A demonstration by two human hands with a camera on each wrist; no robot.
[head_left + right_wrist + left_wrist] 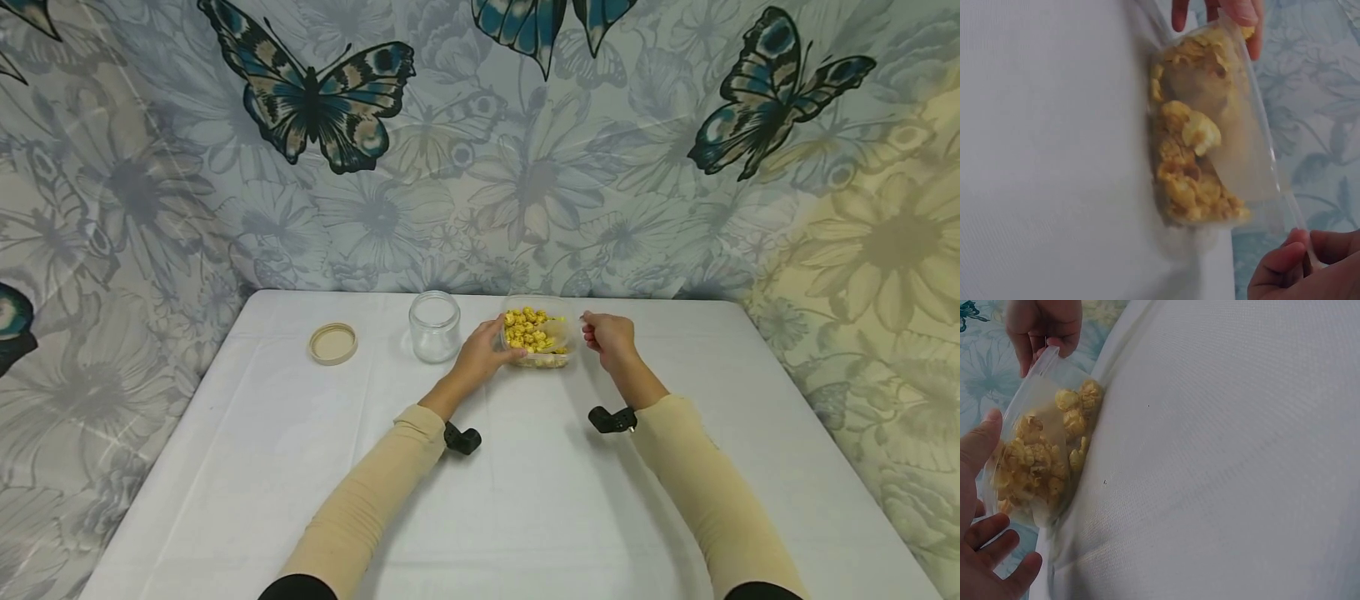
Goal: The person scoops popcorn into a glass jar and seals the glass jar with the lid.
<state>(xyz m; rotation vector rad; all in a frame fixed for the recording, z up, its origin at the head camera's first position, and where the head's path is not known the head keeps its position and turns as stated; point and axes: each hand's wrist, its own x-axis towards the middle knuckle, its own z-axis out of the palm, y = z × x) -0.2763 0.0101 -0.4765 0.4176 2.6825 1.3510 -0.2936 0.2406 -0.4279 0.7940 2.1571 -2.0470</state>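
Observation:
A clear plastic container [543, 362] full of yellow popcorn [527, 330] stands on the far part of the table. My left hand [480, 350] holds its left end, thumb at the near side and fingers round the far side. At the container's right end, my right hand [611, 337] pinches the thin handle of a translucent plastic spoon [1296, 214] between thumb and curled fingers. The spoon's pale, broad end reaches in over the popcorn and partly covers it in the right wrist view. Left of the container, close to my left hand, stands a clear glass jar [435, 329] without a lid.
A round beige lid [333, 343] lies on the white-covered table [525, 500], left of the jar. Behind the table's far edge hangs a curtain [540, 183] printed with butterflies and flowers. Black cameras are strapped to both wrists.

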